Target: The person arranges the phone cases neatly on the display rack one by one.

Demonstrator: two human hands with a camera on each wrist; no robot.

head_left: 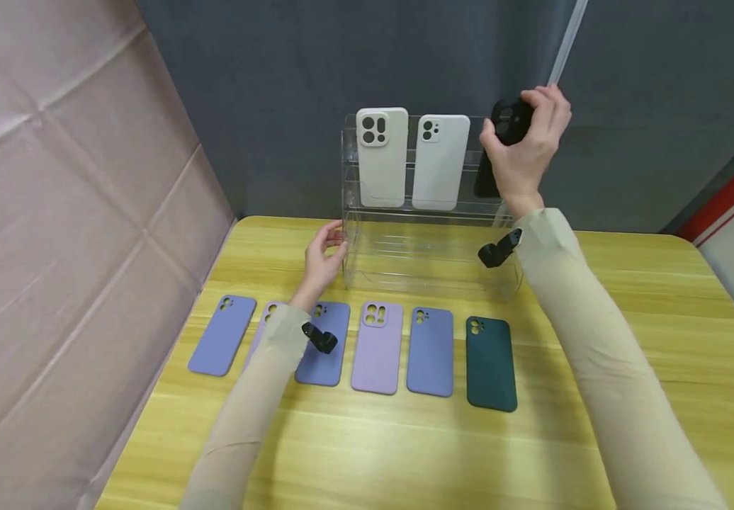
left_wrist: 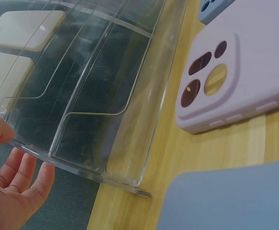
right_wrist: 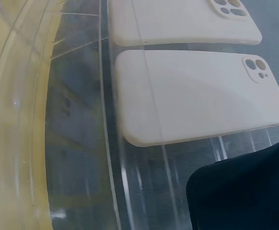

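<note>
My right hand grips a black phone case by its upper part, thumb on one side and fingers on the other. It stands tilted at the right end of the clear rack's upper tier; the right wrist view shows only a dark corner. My left hand holds the rack's left side edge, thumb and fingertips at the panel in the left wrist view. To the left of the black case, a white phone case and an off-white phone case lean upright in the same tier.
A row of phone cases lies before the rack: blue-purple ones, lilac ones, and a dark green one at the right. My left forearm crosses above part of the row. Behind the wooden table hangs a dark grey curtain.
</note>
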